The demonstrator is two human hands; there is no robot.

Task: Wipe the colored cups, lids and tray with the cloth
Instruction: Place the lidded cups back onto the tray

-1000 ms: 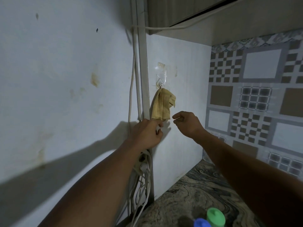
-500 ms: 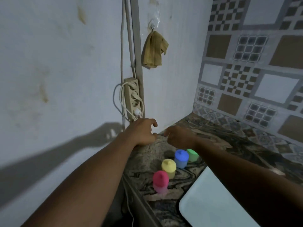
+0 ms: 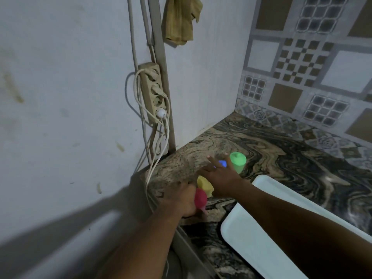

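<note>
Four colored cups sit in a row on the marbled countertop [image 3: 281, 150], and both hands are on them now. The red cup [image 3: 201, 199] is nearest, then the yellow cup [image 3: 203, 184], the blue cup [image 3: 222, 163] and the green cup [image 3: 238, 162], which has its lid [image 3: 236, 156] on.

The left hand [image 3: 177, 200] is pressed against the red cup's 9 o'clock side. It is blurred, so I cannot tell if its fingers are wrapped round the cup. The right hand [image 3: 219, 176] is spread flat with straight fingers and holds nothing. It hovers over the yellow cup and reaches toward the blue one.

A second ago both hands were up at the cloth [image 3: 181, 19]. They have since dropped to the counter and the cloth stayed behind, hanging on the wall [image 3: 60, 97] at 12 o'clock from the cups. With no cloth in hand, this looks like shifting cups rather than wiping them.

The white tray [image 3: 261, 238] lies at 4 o'clock, just beside the cups, and a power strip [image 3: 153, 91] hangs at 11 o'clock.

The right fingers cover most of the blue cup and the palm covers part of the yellow one. The forearm crosses the tray, which also runs off the frame, and the cloth's top is cut off.
</note>
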